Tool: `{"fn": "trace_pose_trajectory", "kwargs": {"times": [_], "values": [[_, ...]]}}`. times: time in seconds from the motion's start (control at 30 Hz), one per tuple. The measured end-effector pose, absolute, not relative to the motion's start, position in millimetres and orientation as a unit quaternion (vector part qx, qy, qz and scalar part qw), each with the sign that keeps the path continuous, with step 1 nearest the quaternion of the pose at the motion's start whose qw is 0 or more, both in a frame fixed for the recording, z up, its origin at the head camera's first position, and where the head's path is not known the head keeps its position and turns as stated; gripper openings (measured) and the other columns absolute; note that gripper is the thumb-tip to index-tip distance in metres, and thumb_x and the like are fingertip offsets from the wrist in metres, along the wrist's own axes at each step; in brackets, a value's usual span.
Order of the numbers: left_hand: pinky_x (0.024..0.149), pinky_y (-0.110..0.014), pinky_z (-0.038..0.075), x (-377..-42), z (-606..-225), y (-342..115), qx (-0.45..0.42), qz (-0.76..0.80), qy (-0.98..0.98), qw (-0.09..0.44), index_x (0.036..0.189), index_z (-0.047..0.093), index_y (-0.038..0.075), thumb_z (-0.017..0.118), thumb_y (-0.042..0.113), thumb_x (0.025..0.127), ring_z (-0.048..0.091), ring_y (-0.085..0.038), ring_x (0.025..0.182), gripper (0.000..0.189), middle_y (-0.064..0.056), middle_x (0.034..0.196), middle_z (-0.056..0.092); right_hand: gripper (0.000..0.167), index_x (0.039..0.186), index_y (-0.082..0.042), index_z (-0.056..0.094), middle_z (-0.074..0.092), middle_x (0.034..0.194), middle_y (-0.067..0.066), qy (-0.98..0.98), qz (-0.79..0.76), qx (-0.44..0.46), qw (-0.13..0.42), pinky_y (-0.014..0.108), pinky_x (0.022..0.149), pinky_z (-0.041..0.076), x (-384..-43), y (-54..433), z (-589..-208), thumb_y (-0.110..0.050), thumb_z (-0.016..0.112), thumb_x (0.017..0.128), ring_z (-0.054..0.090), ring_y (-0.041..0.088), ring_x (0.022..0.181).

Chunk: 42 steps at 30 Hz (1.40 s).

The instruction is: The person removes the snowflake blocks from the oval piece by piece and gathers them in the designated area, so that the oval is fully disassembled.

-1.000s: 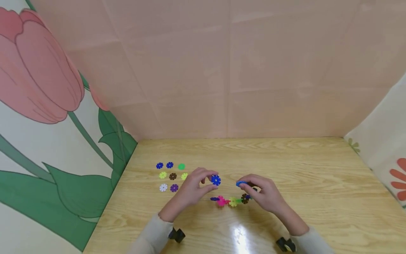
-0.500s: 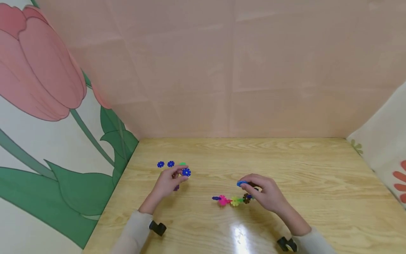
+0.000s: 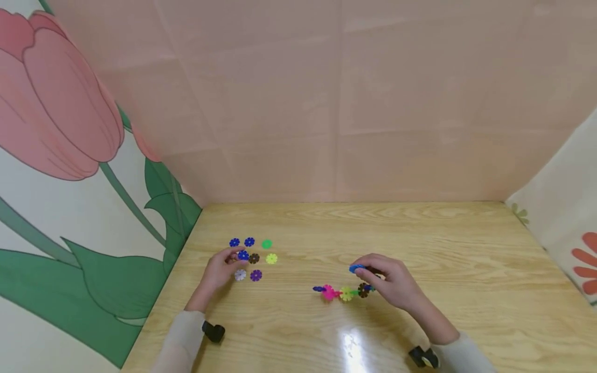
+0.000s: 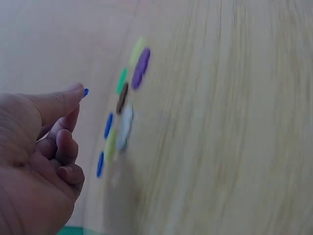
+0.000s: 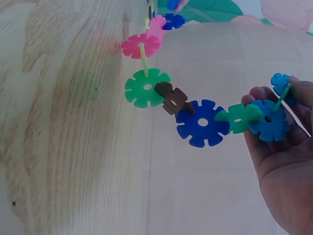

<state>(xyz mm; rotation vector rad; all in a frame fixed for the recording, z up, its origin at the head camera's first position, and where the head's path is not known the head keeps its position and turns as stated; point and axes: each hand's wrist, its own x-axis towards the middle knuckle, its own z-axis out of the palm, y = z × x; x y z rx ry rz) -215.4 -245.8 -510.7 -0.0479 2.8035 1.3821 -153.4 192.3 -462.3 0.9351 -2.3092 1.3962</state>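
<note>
My left hand (image 3: pixel 217 270) pinches a dark blue flower disc (image 3: pixel 243 255) between thumb and index finger, above loose discs on the left. Only a blue sliver of that disc shows past the thumb in the left wrist view. My right hand (image 3: pixel 392 280) grips one end of a chain of interlocked flower discs (image 3: pixel 328 292), raised off the table. A light blue disc (image 3: pixel 356 268) sits at its fingertips. The right wrist view shows the chain's dark blue disc (image 5: pixel 203 123), green disc (image 5: pixel 147 87) and pink disc (image 5: pixel 141 46); fingers partly hide the held end.
Loose discs lie flat on the wooden table (image 3: pixel 443 248): several colours, including a green disc (image 3: pixel 267 244), brown disc (image 3: pixel 254 258), purple disc (image 3: pixel 256 275) and white disc (image 3: pixel 240 274). A pink cloth backdrop (image 3: pixel 336 129) stands behind, with a tulip-patterned cloth (image 3: pixel 70 103) at left.
My left hand has moved left from near the chain to over the loose discs, still pinching the dark blue disc. The right hand has stayed in place with the chain.
</note>
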Motion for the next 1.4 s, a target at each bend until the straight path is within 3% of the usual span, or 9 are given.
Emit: {"fn": "trace_pose_trajectory", "kwargs": {"times": [0.57, 0.87, 1.4], "values": [[0.078, -0.034, 0.045, -218.6, -520.7, -275.4, -0.071, 0.391, 0.918, -0.010, 0.132, 0.064, 0.002, 0.073, 0.011, 0.094, 0.054, -0.022, 0.088, 0.040, -0.007, 0.095, 0.060, 0.024, 0.105, -0.017, 0.075, 0.073, 0.101, -0.004, -0.803, 0.478, 0.329, 0.133, 0.023, 0.071, 0.057, -154.2, 192.7, -461.8, 0.003, 0.067, 0.094, 0.068, 0.009, 0.083], [0.083, -0.042, 0.049, -218.5, -523.0, -274.9, -0.096, 0.357, 0.929, -0.002, 0.135, 0.061, 0.003, 0.071, 0.016, 0.096, 0.057, -0.027, 0.096, 0.042, -0.013, 0.105, 0.063, 0.023, 0.105, -0.016, 0.075, 0.073, 0.101, -0.003, -0.803, 0.479, 0.326, 0.140, 0.021, 0.073, 0.057, -153.6, 192.9, -463.2, 0.003, 0.067, 0.094, 0.069, 0.009, 0.084], [0.083, -0.043, 0.047, -217.0, -521.9, -271.5, -0.107, 0.321, 0.941, -0.015, 0.134, 0.062, 0.000, 0.072, 0.019, 0.094, 0.054, -0.029, 0.097, 0.045, -0.014, 0.107, 0.060, 0.023, 0.104, -0.018, 0.075, 0.073, 0.101, -0.004, -0.807, 0.479, 0.318, 0.137, 0.022, 0.073, 0.057, -154.7, 193.3, -465.0, 0.002, 0.068, 0.094, 0.069, 0.008, 0.084]]}}
